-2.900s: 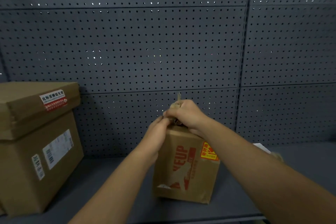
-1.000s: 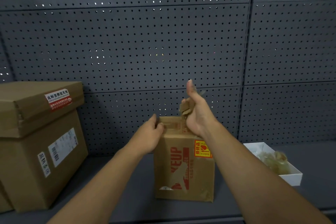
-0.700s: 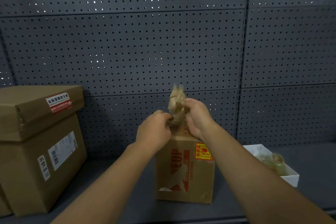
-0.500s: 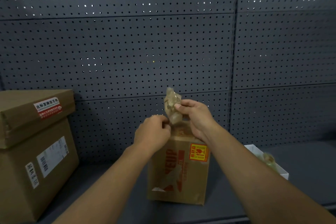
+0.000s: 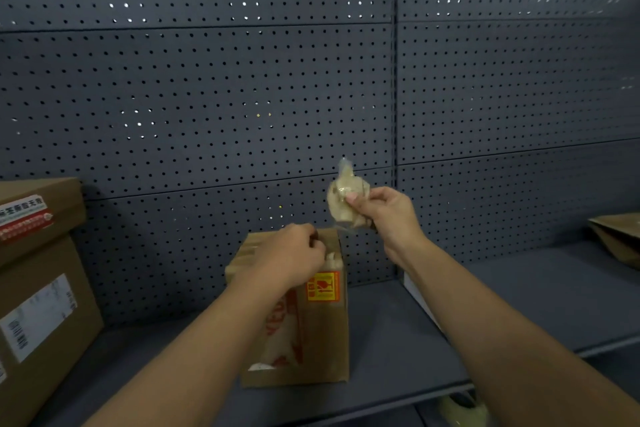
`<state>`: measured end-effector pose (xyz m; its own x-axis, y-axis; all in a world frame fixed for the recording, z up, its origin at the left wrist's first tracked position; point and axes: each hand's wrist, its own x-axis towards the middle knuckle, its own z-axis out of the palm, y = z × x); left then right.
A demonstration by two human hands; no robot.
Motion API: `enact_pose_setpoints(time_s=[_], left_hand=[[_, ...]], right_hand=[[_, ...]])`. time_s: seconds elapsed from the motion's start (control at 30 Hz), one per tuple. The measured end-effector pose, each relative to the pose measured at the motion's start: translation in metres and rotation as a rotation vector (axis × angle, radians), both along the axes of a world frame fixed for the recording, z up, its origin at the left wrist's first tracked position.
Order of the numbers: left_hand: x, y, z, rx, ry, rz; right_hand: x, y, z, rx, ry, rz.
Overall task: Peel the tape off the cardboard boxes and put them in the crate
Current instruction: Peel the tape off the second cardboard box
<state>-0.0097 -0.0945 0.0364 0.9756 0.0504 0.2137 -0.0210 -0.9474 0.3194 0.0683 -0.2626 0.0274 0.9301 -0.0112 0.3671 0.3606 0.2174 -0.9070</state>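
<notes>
So, far on the left I see two big brown cardboard boxes stacked up [image 5: 41,288], the top one with a red and white sticker [image 5: 24,218] and the lower one with a white paper label [image 5: 38,315]. They sit on the dark grey shelf [image 5: 519,305], in front of the dark grey wall full of little holes [image 5: 207,97].

Near the middle stands a small brown cardboard box with red print [image 5: 311,322], upright on the shelf. It has a yellow and red sticker [image 5: 323,286] near its top. My left hand [image 5: 294,256] rests on the top of this box with its fingers curled over the top edge, holding it.

Just to the right and higher up, my right hand [image 5: 384,215] pinches a crumpled lump of clear brownish tape [image 5: 346,199] between thumb and fingers. The lump is up in the air, above the box's right corner. A thin strip seems to run from it down to the box top, but it is blurry.

Behind my right arm a bit of a white thing [image 5: 420,302] shows. At the far right edge lies another brown cardboard piece [image 5: 620,236].
</notes>
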Motion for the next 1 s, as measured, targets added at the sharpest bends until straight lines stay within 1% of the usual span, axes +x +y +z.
enact_pose_setpoints(time_s=[0.07,0.13,0.2,0.3,0.43,0.57,0.63,0.73,0.83,1.0], left_hand=[[0.002,-0.006,-0.002,0.036,0.039,0.012],[0.004,-0.01,0.0,0.072,0.06,0.02],[0.008,-0.014,0.0,0.057,0.044,0.026],[0.013,-0.017,-0.003,0.008,-0.027,0.023],[0.013,-0.02,-0.011,0.081,-0.042,0.035],[0.013,-0.02,-0.013,0.129,-0.024,0.032],[0.014,-0.02,-0.014,0.133,-0.02,0.027],[0.015,-0.02,-0.015,0.132,-0.018,0.021],[0.017,-0.019,-0.017,0.127,-0.025,0.023],[0.016,-0.019,-0.021,0.134,-0.047,0.024]], right_hand=[[0.005,-0.019,-0.008,-0.002,0.019,-0.072],[0.016,-0.039,-0.021,-0.063,0.033,-0.123],[0.026,-0.059,-0.038,-0.168,0.058,-0.238],[0.037,-0.093,-0.064,-0.347,0.095,-0.482],[0.051,-0.137,-0.1,-0.572,0.165,-0.636],[0.06,-0.156,-0.124,-0.806,0.247,-0.624],[0.061,-0.156,-0.125,-0.881,0.234,-0.621],[0.067,-0.15,-0.124,-1.109,0.2,-0.608],[0.073,-0.145,-0.131,-1.289,0.242,-0.577],[0.078,-0.134,-0.134,-1.548,0.259,-0.521]])
